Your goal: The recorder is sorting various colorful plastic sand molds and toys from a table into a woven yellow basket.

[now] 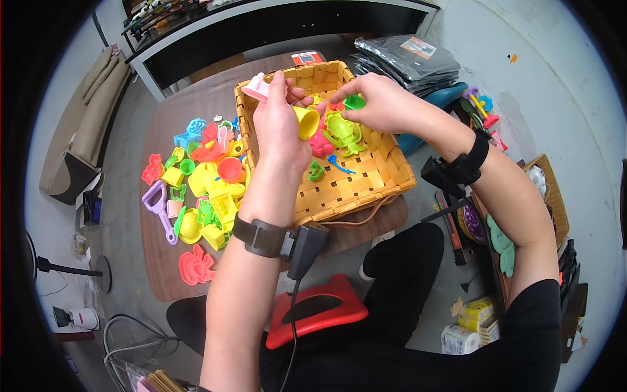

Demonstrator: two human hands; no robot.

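A yellow cup-shaped mould (307,121) (open mouth facing right) is held above the woven basket (366,183); a small green mould (354,102) is pinched beside it.

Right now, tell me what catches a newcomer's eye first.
A woven basket sits mid-table, both hands over it: the left hand holds a pink piece and a yellow cup, the right hand pinches a small green piece. Bright plastic toys lie heaped left of the basket.

Red-and-white label (306,57) behind the basket, grey bagged packages (405,59) with orange-white label (418,47), yellow and white packets (471,323) on floor
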